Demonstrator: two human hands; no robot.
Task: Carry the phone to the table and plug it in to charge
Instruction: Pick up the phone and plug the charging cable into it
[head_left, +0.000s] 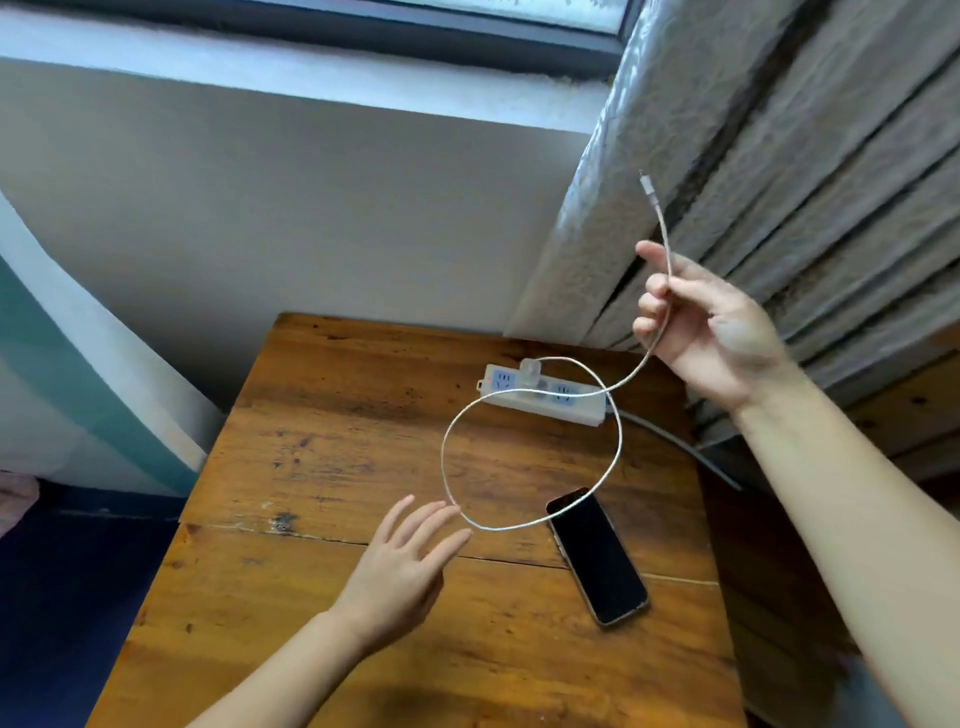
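Phone (597, 558): it lies flat and screen-up on the table (322, 452), toward the right edge, its long side angled toward the near-right corner. You judge it rigid, smooth and a little slippery; take it by the two long edges, not the glass.
Cable (530, 431): thin, white, limp. It runs from the plug in the power strip (545, 397) near the far edge, hangs in one wide loop, crosses itself, and rises to your right hand. It looks very light and springy, so expect the loop to swing.
Connector (645, 184): the free tip stands above your fingers, bare. You want your pinch just behind it for aiming.
Right hand (711, 332): raised over the far-right corner, fingers curled round the cable well below the tip.
Left hand (405, 566): spread and empty over the near half, fingertips just beside the bottom of the loop; touching or not, you cannot tell.
Port: hidden from this view.
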